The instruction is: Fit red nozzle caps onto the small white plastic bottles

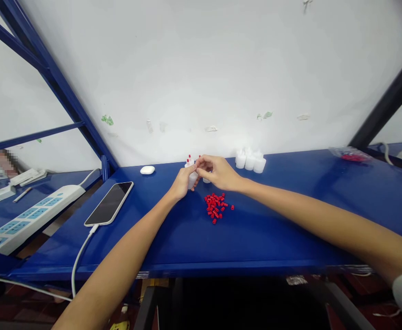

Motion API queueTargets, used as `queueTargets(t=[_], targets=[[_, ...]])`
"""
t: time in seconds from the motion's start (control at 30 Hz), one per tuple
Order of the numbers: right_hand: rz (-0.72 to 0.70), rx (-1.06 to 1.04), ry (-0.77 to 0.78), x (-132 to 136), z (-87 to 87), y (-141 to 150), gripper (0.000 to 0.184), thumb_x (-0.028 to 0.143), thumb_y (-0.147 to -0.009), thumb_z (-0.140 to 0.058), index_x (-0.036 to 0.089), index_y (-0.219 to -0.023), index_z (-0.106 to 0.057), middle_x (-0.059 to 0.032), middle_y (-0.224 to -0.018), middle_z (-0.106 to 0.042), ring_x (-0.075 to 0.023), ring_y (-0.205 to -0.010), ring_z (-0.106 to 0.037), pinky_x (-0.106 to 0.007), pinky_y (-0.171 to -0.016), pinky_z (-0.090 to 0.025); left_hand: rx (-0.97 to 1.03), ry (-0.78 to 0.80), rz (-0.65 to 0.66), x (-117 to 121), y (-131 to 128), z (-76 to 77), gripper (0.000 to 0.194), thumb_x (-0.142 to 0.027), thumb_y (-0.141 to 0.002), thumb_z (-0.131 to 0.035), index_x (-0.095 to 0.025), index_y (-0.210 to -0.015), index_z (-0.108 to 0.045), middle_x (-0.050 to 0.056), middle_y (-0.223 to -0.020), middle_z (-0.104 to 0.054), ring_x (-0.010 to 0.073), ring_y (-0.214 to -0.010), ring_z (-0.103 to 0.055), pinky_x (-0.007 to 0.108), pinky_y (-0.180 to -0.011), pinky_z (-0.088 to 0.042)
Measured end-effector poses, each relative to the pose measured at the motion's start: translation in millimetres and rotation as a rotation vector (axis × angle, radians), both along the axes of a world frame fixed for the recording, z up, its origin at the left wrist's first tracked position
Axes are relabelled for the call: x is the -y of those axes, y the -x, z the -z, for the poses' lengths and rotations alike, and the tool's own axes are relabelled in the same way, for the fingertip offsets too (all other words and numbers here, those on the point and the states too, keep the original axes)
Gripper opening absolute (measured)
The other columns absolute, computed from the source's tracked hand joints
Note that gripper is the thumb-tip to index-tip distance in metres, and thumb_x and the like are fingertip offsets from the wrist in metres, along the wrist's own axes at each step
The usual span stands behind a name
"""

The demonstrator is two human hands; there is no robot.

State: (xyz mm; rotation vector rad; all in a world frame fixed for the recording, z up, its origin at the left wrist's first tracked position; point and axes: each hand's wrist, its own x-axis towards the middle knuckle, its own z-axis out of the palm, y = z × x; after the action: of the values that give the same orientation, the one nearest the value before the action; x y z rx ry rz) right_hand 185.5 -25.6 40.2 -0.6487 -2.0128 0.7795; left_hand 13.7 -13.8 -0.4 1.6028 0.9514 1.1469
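My left hand is closed around a small white plastic bottle above the blue table. At the bottle's top, the fingers of my right hand are pinched together; whatever is between them is hidden. Just behind my hands stand white bottles with red caps on their tips, partly covered by my fingers. Small red caps lie in a loose pile on the near side of my hands. Several white bottles without red tips are grouped to the right, near the wall.
A phone with a white cable lies on the left, and a white earbud-like case sits near the wall. Far left is a power strip. A clear bag with red pieces lies back right. Blue frame posts flank the table.
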Motion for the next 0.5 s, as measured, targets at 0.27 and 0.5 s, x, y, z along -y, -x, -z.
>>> queueTargets(t=[0.27, 0.5], targets=[[-0.013, 0.075, -0.305, -1.4, 2.6, -3.1, 0.011, 0.016, -0.085, -0.057, 0.018, -0.091, -0.066, -0.0044, -0.094, -0.072, -0.0175, -0.085, -0.066, -0.034, -0.082, -0.053, -0.015, -0.105, -0.127, -0.7, 2.2, -3.8, 0.047, -0.056, -0.084, -0.042, -0.017, -0.059, -0.052, 0.000, -0.049, -0.049, 0.0107, -0.042, -0.046, 0.023, -0.040, -0.038], [0.015, 0.260, -0.564, -9.5, 4.3, -7.2, 0.035, 0.012, -0.090, -0.047, 0.019, -0.113, -0.073, -0.0084, -0.114, -0.072, -0.0220, -0.108, -0.062, -0.042, -0.098, -0.047, -0.129, -0.067, -0.218, -0.2, -1.9, -2.1, 0.060, -0.063, -0.091, -0.025, -0.017, -0.066, -0.055, 0.001, -0.053, -0.051, 0.0135, -0.045, -0.049, 0.025, -0.042, -0.041]])
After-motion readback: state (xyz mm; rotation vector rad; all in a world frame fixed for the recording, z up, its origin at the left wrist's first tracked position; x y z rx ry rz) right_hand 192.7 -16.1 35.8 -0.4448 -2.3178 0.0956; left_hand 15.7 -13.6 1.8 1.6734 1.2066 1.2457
